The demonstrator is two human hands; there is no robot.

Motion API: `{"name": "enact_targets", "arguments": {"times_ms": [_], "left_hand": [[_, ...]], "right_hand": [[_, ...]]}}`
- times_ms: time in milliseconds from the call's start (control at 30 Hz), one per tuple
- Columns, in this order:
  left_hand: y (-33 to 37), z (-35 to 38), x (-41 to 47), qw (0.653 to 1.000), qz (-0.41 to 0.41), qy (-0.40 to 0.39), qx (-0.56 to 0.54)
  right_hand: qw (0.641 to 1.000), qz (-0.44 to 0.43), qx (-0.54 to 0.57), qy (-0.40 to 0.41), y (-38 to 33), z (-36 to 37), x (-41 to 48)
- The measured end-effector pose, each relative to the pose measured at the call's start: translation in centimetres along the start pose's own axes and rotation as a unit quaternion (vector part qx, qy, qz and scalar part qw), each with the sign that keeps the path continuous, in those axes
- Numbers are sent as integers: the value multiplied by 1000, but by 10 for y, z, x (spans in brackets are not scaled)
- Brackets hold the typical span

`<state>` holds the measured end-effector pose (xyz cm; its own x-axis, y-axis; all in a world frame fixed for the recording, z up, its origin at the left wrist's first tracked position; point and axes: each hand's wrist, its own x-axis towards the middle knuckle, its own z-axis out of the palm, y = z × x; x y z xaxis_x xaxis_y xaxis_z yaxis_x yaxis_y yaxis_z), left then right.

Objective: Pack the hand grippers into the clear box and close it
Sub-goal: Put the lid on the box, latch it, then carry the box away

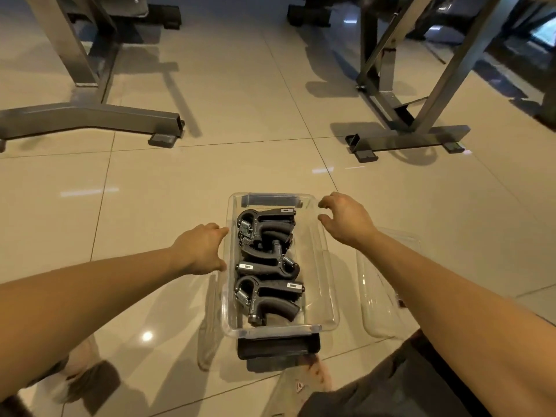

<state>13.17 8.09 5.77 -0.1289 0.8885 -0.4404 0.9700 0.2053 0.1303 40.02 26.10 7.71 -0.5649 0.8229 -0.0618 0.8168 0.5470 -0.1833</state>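
Note:
The clear box stands open on the tiled floor in front of me, with a dark latch at its near end. Several black hand grippers with steel springs lie stacked inside it, toward its left side. My left hand rests against the outside of the box's left wall, fingers and thumb spread. My right hand hovers by the far right corner of the rim, fingers curled apart and holding nothing. The clear lid lies flat on the floor to the right of the box, partly under my right forearm.
Grey steel feet of gym machines stand on the floor beyond the box, one at the left and one at the right. My knee in dark shorts is at the bottom right, close to the lid.

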Motion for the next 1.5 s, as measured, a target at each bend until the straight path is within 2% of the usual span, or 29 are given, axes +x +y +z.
{"name": "enact_targets", "arguments": {"times_ms": [133, 267, 367, 433, 533, 767, 833, 1000, 1100, 1333, 1500], "left_hand": [[39, 5, -24, 996, 59, 71, -20], [101, 12, -43, 983, 164, 49, -66], [145, 25, -40, 973, 194, 44, -115], [169, 36, -33, 969, 188, 88, -136], [198, 49, -15, 967, 135, 156, -150], [210, 89, 32, 974, 107, 151, -133], [211, 99, 34, 971, 109, 160, -142], [215, 105, 40, 972, 105, 161, -132], [213, 104, 39, 974, 104, 162, -122], [208, 101, 39, 975, 108, 157, -111], [210, 98, 38, 980, 104, 142, -94]], "right_hand": [[998, 63, 17, 12, 29, -15, -34], [989, 141, 44, -18, 51, -31, -49], [970, 228, 77, -37, 72, -34, -53], [956, 273, 96, -44, 81, -27, -57], [936, 327, 124, -39, 96, 6, -70], [898, 408, 141, -87, 152, 105, -97], [896, 417, 130, -82, 163, 126, -101], [919, 369, 66, -124, 150, 170, -109], [929, 352, 28, -111, 144, 185, -110], [927, 365, 4, -87, 138, 181, -114], [924, 380, 17, -39, 125, 146, -112]]}}
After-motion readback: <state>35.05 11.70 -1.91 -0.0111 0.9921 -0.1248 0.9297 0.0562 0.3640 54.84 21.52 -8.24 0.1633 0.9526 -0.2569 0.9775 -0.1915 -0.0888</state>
